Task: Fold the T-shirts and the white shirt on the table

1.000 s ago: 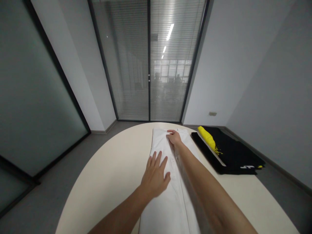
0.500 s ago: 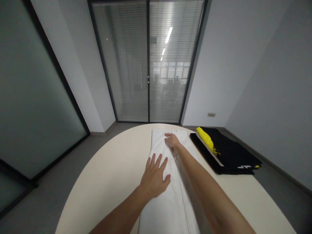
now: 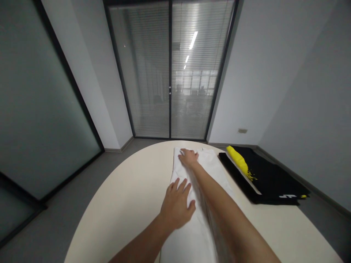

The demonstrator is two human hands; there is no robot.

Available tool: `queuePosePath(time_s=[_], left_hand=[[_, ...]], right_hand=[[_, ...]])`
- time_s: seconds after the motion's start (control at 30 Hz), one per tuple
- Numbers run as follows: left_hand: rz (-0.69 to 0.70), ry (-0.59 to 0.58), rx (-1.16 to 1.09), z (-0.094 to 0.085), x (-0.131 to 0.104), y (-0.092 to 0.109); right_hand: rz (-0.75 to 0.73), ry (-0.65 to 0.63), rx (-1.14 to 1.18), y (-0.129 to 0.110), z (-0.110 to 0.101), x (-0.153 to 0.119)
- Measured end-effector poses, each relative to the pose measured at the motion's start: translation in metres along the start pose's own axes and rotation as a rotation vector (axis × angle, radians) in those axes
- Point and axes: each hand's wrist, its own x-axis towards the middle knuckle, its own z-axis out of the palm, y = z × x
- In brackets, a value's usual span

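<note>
A white cloth garment (image 3: 189, 237), folded into a long strip, lies on the round cream table (image 3: 131, 182) and runs from the far edge towards me. My left hand (image 3: 178, 204) rests on the middle of the cloth near its left side, fingers spread. Farther along, my right hand (image 3: 188, 157) lies on the cloth close to its far left corner, with its fingers apart. Neither hand grips anything visible. My right forearm crosses over the cloth and hides part of its right side.
Folded black garments (image 3: 268, 179) with a yellow piece (image 3: 238, 160) on top sit at the table's right edge. Beyond the table stand a glass partition with blinds (image 3: 148, 80) and grey walls.
My right hand has moved slightly left over the cloth towards its far left corner. My left hand's fingers are somewhat more bent. The view has shifted slightly.
</note>
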Motion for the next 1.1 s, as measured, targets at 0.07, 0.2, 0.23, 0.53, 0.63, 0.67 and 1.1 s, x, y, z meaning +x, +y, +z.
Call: queuePosePath(time_s=[0.07,0.2,0.23,0.53,0.63,0.67,1.1], left_hand=[[0.001,0.002,-0.004,0.001,0.000,-0.001],[0.002,-0.013,-0.005,0.004,0.000,-0.004],[-0.002,-0.014,-0.005,0.005,0.000,-0.004],[-0.056,-0.016,-0.036,0.009,-0.001,-0.006],[-0.069,-0.022,-0.041,0.009,-0.001,-0.005],[-0.074,-0.023,-0.042,0.009,-0.001,-0.005],[-0.091,-0.045,-0.047,0.006,-0.001,-0.003]], right_hand=[[0.023,0.009,-0.050,-0.010,0.005,0.003],[0.049,-0.061,-0.108,-0.021,0.014,0.008],[0.050,-0.072,-0.115,-0.022,0.015,0.009],[0.104,-0.015,-0.173,-0.030,0.020,0.013],[0.072,-0.006,-0.199,-0.031,0.019,0.010],[0.042,-0.010,-0.208,-0.031,0.018,0.009],[-0.074,-0.002,-0.309,-0.033,0.010,0.016]])
